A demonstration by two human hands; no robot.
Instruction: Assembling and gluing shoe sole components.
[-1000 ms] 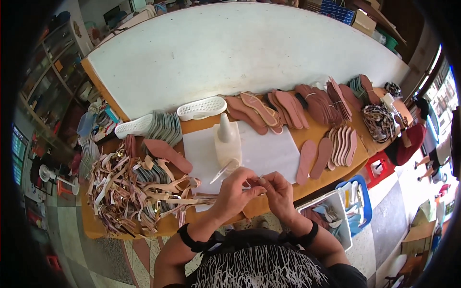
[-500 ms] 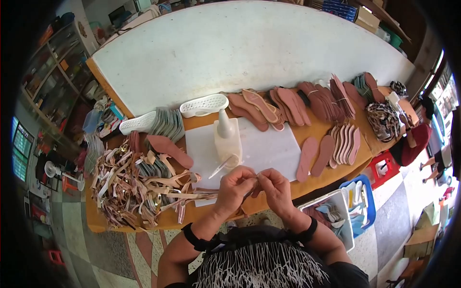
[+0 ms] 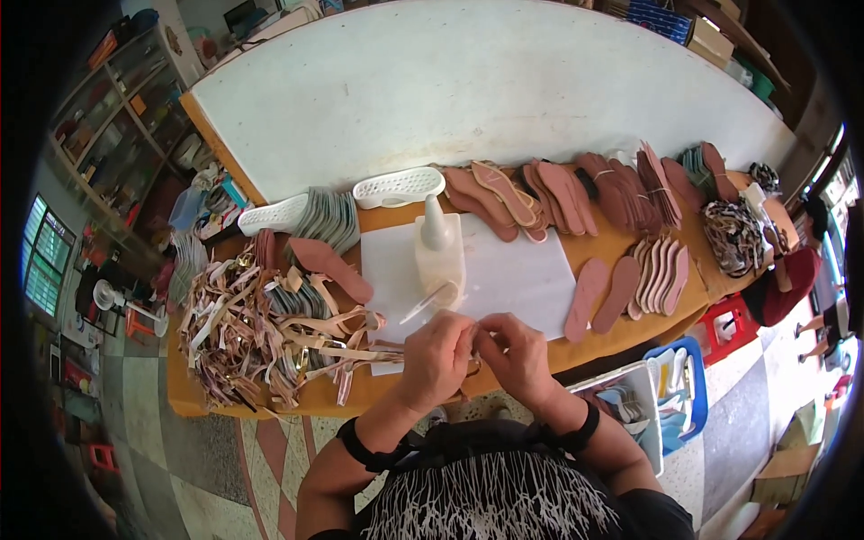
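Observation:
My left hand [image 3: 436, 362] and my right hand [image 3: 518, 356] meet at the table's front edge, fingers pinched together. Between them is a thin brown strap [image 3: 472, 367], mostly hidden by my fingers. Just beyond stands a cream glue bottle [image 3: 439, 252] with a grey conical top, on a white sheet [image 3: 522, 261]. A white-handled brush [image 3: 427, 304] leans across the bottle's near side. Left of my hands lies a tangled heap of sandal straps [image 3: 243, 337] in tan, brown and metallic tones. A single reddish-brown insole [image 3: 331, 270] rests behind the heap.
White soles [image 3: 399, 186] and stacked grey insoles [image 3: 321, 220] line the back, beside bundled brown insoles [image 3: 616, 191]. Loose insoles [image 3: 616, 294] lie at right. A white bin [image 3: 634, 396] and blue basket [image 3: 688, 387] stand below. Another person [image 3: 794, 274] is at far right.
The view has shifted a little, so the table appears slightly farther right. My hands have drawn closer together, still pinching the strap.

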